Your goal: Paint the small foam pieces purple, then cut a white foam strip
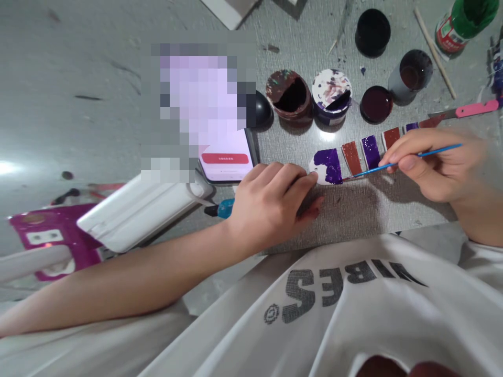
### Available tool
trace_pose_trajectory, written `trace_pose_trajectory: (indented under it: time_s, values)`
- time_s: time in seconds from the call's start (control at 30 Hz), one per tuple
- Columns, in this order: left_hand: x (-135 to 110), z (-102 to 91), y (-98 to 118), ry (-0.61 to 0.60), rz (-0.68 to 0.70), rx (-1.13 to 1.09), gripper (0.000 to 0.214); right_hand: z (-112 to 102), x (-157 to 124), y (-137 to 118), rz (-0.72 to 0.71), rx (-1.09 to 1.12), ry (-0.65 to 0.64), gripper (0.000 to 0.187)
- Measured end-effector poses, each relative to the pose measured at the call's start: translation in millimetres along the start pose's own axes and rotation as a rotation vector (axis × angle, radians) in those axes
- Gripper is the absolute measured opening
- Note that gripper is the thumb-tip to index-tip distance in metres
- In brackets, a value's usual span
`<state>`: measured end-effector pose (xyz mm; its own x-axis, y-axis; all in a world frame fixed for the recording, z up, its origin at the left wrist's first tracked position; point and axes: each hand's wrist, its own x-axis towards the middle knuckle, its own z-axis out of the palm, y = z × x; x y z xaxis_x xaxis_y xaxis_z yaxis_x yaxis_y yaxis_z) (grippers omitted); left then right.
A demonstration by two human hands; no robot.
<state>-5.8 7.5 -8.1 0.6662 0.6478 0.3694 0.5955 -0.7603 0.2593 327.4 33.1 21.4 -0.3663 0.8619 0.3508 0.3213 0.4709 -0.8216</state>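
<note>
My left hand (271, 201) lies on the table with its fingers curled, and a fingertip presses the left end of a small white piece (330, 166). Wet-looking purple paint covers much of that piece; its left part is still white. In my right hand (436, 162) is a thin blue paintbrush (373, 169), pinched between thumb and fingers. The brush tip is at the piece's lower right edge. Just right of it lie a brown painted piece (351, 157) and a purple painted piece (370, 152), with another brown piece (391, 138) farther right.
Behind the pieces stand a brown paint jar (291, 99) and a purple paint jar (332, 99). Nearby are a dark lid (376, 104), a grey cup (411, 78), a green bottle (463, 26) and a pink-handled knife (477, 108). A phone (226, 162) and a white device (145, 204) lie left.
</note>
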Motion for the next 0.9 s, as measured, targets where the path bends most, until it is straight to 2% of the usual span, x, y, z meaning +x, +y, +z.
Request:
trace_pose_trajectory:
  time_s: [0.1, 0.23, 0.4, 0.6, 0.77, 0.9]
  values:
    - [0, 0.0, 0, 0.002, 0.006, 0.001, 0.025, 1, 4, 0, -0.110, -0.037, 0.023, 0.004]
    - [0, -0.1, 0, -0.009, 0.004, 0.007, 0.022, 0, 6, 1, -0.042, -0.009, 0.102, 0.008]
    - [0, 0.4, 0, -0.001, 0.010, 0.006, 0.022, -1, 2, 7, -0.070, 0.001, 0.007, 0.006]
    - [0, 0.0, 1, 0.006, 0.008, -0.013, 0.022, 3, 1, 9, 0.005, 0.020, 0.163, 0.006]
    - [1, -0.1, 1, 0.013, 0.009, -0.005, 0.021, 4, 6, 3, -0.124, 0.016, -0.009, 0.006]
    - [1, 0.9, 1, 0.028, 0.020, -0.004, 0.023, 4, 6, 2, -0.117, -0.042, 0.034, 0.007]
